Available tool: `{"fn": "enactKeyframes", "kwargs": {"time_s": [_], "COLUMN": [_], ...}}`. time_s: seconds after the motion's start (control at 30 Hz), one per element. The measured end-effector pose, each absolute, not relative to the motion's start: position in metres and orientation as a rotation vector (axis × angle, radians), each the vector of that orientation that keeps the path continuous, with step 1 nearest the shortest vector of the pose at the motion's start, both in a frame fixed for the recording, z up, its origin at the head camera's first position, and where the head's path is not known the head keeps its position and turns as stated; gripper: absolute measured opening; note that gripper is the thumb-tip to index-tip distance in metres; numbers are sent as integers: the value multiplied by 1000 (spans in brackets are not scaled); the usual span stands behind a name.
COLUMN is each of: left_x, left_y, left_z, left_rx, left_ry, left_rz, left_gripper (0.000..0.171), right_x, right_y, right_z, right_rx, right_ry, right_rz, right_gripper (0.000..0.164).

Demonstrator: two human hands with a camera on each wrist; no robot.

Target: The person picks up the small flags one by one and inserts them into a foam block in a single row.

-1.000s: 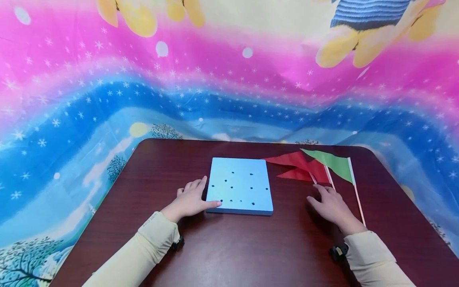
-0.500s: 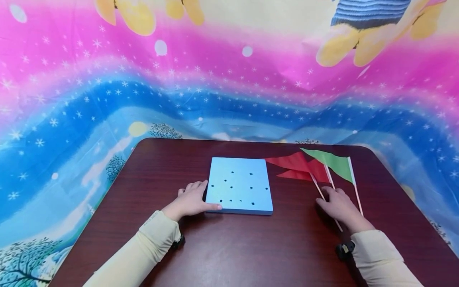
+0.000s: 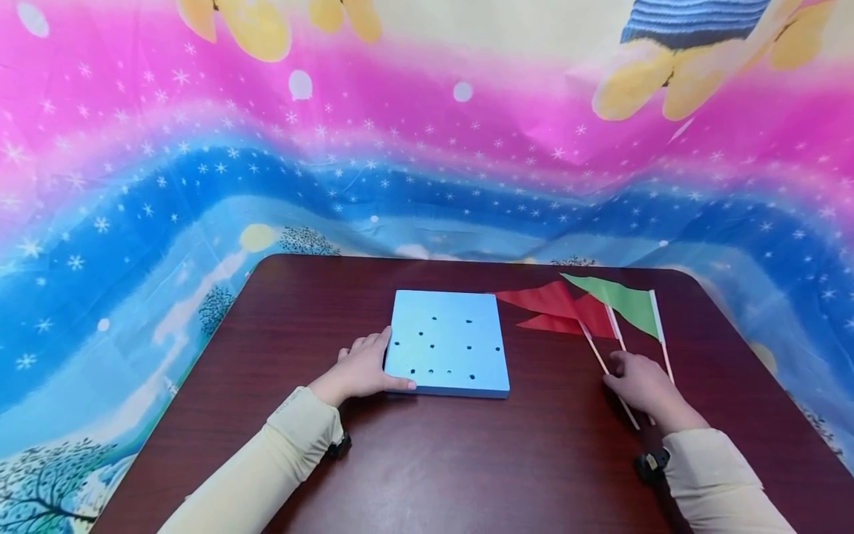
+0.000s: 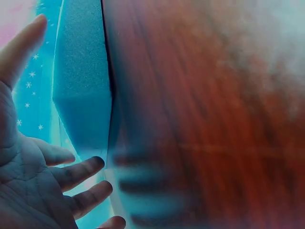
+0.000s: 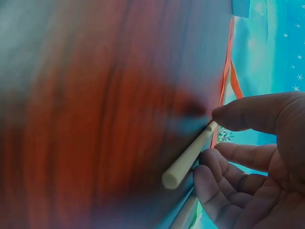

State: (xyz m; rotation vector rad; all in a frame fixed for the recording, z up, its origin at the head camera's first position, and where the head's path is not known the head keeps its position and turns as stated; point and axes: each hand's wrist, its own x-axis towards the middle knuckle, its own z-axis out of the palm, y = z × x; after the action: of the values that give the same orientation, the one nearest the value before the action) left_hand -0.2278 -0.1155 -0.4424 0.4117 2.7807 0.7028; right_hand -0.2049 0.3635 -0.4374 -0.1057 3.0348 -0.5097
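A light-blue square foam board (image 3: pixel 454 337) with several small holes lies on the table. My left hand (image 3: pixel 362 371) rests at its left side, with the thumb along the front edge and the other fingers by the left edge. In the left wrist view, that hand (image 4: pixel 28 167) has its fingers spread beside the board's corner. My right hand (image 3: pixel 646 382) is over the thin sticks of the flags on the right. In the right wrist view, its thumb (image 5: pixel 252 112) meets a pale stick (image 5: pixel 186 160), with a gap showing between thumb and bent fingers. Two red flags (image 3: pixel 540 299) and a green flag (image 3: pixel 623 300) lie there.
The dark brown table (image 3: pixel 480 467) has rounded far corners. A patterned pink and blue cloth (image 3: pixel 400 133) hangs behind it and along its sides. A second stick (image 5: pixel 183 212) runs below the right fingers.
My right hand has shifted right along the flag sticks, its thumb arriving at a red flag's stick. The flags have stayed put. The left hand has barely moved at the board.
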Motion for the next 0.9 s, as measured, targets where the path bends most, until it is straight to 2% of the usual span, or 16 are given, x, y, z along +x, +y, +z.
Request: {"fn": "enactKeyframes", "kwargs": {"time_s": [0.23, 0.6, 0.9], "left_x": [-229, -228, -228], "left_y": [-115, -114, -116], "left_z": [-442, -438, -438], "left_rx": [417, 431, 428], "left_ry": [2765, 2776, 2759], "left_rz": [716, 662, 671], "left_gripper": [114, 114, 114], "right_x": [-204, -203, -202], "right_y": [365, 362, 361], "right_z": [-438, -435, -437], "right_rx": [-84, -5, -26], "right_ry": [2995, 2956, 2989], "right_rz": [-551, -593, -587], "right_gripper": [43, 40, 21]}}
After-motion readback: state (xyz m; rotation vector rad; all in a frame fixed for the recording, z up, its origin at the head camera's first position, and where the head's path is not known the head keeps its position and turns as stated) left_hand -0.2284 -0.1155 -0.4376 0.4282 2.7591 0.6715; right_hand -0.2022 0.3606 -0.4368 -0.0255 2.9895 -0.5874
